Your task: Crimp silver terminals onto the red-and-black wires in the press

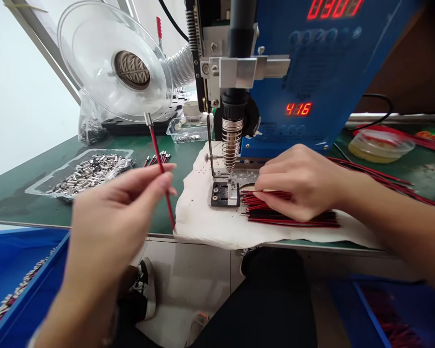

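Between thumb and fingers, my left hand point(118, 217) grips a red and black wire point(155, 145) that stands nearly upright. A small silver metal cap point(148, 119) sits on the wire's top end. My right hand point(297, 183) is closed at a pile of red and black wires point(293, 220), its thumb and fingertips pinched together over them. Just left of those fingertips is the small black and metal fixture point(224, 194) below the soldering machine's spring-wrapped tip point(232, 140). What exactly the right fingers pinch is partly hidden, but wire ends show beside them.
A clear tray point(32, 189) of small metal caps lies left, with several finished wires point(161, 157) beside it. White cloth point(203, 217) covers the table's front. The blue machine box point(304, 82) stands behind. Blue bins point(50, 261) are below the table edge. A clear reel point(94, 58) stands behind.
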A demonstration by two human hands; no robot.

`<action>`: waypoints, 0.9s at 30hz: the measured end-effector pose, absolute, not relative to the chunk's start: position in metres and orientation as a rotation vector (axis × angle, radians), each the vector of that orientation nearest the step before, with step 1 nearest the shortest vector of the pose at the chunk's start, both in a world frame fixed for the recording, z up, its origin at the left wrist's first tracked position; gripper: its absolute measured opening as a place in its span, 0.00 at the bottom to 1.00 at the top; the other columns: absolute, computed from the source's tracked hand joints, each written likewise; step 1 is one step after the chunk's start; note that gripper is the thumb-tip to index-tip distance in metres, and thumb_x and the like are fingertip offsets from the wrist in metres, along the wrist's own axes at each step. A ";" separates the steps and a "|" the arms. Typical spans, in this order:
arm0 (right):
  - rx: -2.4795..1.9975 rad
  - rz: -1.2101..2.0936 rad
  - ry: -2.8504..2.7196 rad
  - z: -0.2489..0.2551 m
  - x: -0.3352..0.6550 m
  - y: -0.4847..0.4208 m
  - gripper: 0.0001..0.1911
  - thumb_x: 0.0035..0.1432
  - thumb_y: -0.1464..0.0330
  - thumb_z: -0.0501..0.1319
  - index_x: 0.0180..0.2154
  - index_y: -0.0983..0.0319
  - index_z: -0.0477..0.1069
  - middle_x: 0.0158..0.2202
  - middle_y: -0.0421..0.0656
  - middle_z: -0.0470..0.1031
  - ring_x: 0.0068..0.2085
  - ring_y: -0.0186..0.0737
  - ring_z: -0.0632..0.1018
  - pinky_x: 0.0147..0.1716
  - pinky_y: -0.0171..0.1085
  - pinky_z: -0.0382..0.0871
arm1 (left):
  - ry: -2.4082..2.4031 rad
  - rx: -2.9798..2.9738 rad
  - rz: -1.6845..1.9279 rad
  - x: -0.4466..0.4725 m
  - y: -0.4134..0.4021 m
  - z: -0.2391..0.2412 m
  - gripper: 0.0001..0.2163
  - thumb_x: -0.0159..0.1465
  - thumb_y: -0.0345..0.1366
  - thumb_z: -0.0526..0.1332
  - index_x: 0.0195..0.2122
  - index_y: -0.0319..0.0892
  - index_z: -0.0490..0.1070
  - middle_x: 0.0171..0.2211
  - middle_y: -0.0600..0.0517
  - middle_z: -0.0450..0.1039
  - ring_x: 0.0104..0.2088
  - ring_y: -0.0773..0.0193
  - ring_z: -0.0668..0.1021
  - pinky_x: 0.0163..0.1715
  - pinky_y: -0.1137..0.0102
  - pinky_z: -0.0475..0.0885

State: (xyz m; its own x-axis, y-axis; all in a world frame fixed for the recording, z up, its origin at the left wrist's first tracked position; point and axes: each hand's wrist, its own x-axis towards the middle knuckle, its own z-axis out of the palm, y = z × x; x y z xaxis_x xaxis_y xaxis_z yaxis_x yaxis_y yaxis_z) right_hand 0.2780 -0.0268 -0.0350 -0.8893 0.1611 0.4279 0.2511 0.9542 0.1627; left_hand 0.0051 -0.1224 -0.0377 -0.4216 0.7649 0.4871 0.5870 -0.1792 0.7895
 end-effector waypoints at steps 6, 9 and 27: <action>-0.490 -0.086 -2.848 -0.035 0.286 -0.014 0.08 0.67 0.66 0.60 0.36 0.60 0.76 0.27 0.40 0.75 0.26 0.35 0.69 0.28 0.39 0.54 | 2.498 1.800 1.044 -0.061 -0.070 -0.019 0.14 0.61 0.44 0.65 0.40 0.43 0.88 0.30 0.49 0.83 0.39 0.48 0.82 0.48 0.56 0.75; -0.506 -0.030 -2.881 -0.036 0.283 -0.016 0.09 0.67 0.68 0.59 0.37 0.60 0.77 0.30 0.41 0.78 0.29 0.36 0.72 0.29 0.39 0.56 | 2.590 1.872 0.851 -0.077 -0.055 -0.026 0.18 0.59 0.52 0.64 0.38 0.46 0.88 0.29 0.46 0.77 0.41 0.41 0.78 0.47 0.50 0.71; -0.561 0.185 -2.813 -0.040 0.278 -0.017 0.04 0.59 0.74 0.59 0.33 0.61 0.71 0.29 0.38 0.72 0.28 0.33 0.68 0.29 0.36 0.57 | 2.764 1.761 0.737 -0.149 -0.065 -0.010 0.25 0.57 0.65 0.64 0.40 0.50 0.84 0.28 0.48 0.62 0.46 0.38 0.72 0.54 0.44 0.67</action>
State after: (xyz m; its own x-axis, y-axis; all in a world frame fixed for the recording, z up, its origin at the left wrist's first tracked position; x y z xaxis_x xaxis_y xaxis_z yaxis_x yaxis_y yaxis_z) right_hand 0.2781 -0.0175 -0.0398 -0.8897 0.3920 0.2340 0.3579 0.9171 -0.1754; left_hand -0.1490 -0.0648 -0.0096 -0.4334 0.8050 0.4051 0.8999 0.3619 0.2435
